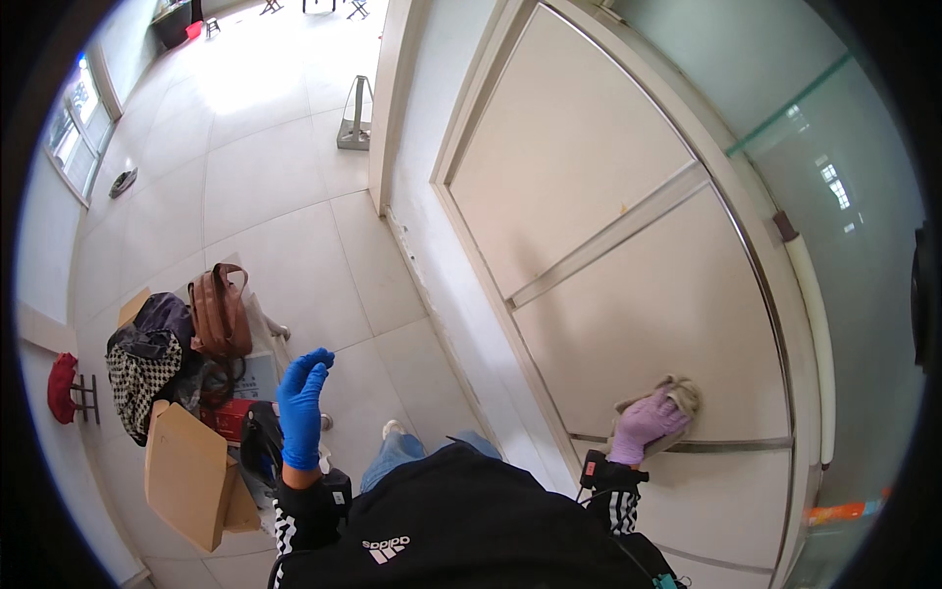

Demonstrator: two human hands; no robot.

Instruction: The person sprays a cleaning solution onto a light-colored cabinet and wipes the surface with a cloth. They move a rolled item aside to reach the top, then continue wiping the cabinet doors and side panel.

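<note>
My right hand (pixel 651 425), in a thin lilac glove, presses a crumpled greyish-beige cloth (pixel 686 397) against a cream panelled door (pixel 647 316). The cloth bunches around the fingers and hangs below the palm, just above a grey strip (pixel 728 445) across the door. My left hand (pixel 302 408) wears a blue glove and is raised in the air, away from the door. Its fingers curl together towards the thumb, and nothing shows in them. Both wrists carry black strapped devices over striped sleeves.
Left of me, a brown leather backpack (pixel 221 313), a houndstooth fabric bundle (pixel 151 368) and a cardboard box (pixel 188 475) are piled together. A red-topped stool (pixel 65 389) stands by the left wall. Glass (pixel 824 169) and a pale padded tube (pixel 813 339) lie beyond the door frame.
</note>
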